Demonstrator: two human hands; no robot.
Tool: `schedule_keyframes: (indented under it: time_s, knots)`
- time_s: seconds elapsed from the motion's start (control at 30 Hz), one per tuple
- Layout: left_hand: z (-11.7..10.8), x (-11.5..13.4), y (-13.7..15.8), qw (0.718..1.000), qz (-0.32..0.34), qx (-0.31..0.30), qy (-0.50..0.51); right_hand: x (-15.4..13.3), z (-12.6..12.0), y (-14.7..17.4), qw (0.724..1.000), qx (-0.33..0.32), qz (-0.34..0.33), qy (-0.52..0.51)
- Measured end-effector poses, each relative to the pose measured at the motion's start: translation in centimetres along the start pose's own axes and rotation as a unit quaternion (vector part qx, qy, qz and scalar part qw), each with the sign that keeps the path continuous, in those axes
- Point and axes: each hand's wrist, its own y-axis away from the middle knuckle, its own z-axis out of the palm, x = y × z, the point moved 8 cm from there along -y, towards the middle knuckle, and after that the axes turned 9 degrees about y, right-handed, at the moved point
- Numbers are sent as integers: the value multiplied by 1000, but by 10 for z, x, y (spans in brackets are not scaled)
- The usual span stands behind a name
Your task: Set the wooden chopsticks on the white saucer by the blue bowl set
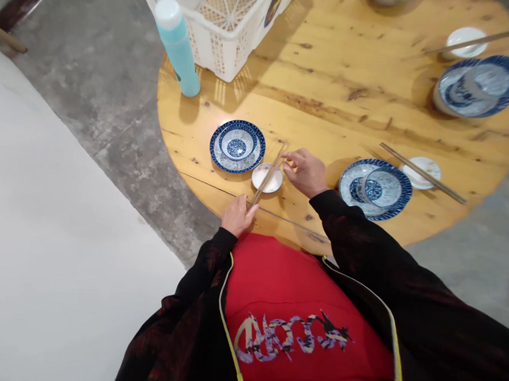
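A pair of wooden chopsticks (265, 181) lies slantwise across a small white dish (274, 184). My left hand (237, 215) grips their near end at the table edge, thumb against the wood. At the far end, my right hand (305, 172) has its fingers curled, with thumb and fingertips at the chopsticks' side. Left of the dish sits a blue-rimmed plate (214, 152) with a small patterned bowl (236, 143) on it. Right of my right hand is another blue-rimmed plate (350, 188) with a tilted bowl (384, 190).
Another pair of chopsticks (436, 181) rests over a white dish (420, 166). A white plastic basket (222, 50) and a light-blue bottle (180, 56) stand at the back left of the round wooden table (331, 63). Further right are stacked bowls (454, 99) and a dish (464, 38) with chopsticks.
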Motion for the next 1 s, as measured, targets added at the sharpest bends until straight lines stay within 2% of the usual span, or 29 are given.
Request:
schedule_keyframes:
  time_s: [0.1,0.17,0.23,0.5,1.0]
  knots:
    - [8,7,-5,999,20,-16,-41,-34,8,7,980,-66,-148,111]
    - [13,8,-6,997,20,-30,-65,-46,15,11,961,-92,-204,160]
    - [15,10,-7,996,20,-37,-74,-51,22,13,948,-105,-232,191]
    - [15,9,-6,996,4,-45,-75,-54,35,13,928,-112,-285,214]
    - [16,13,-6,991,6,-63,-116,-53,40,9,931,-119,-272,214]
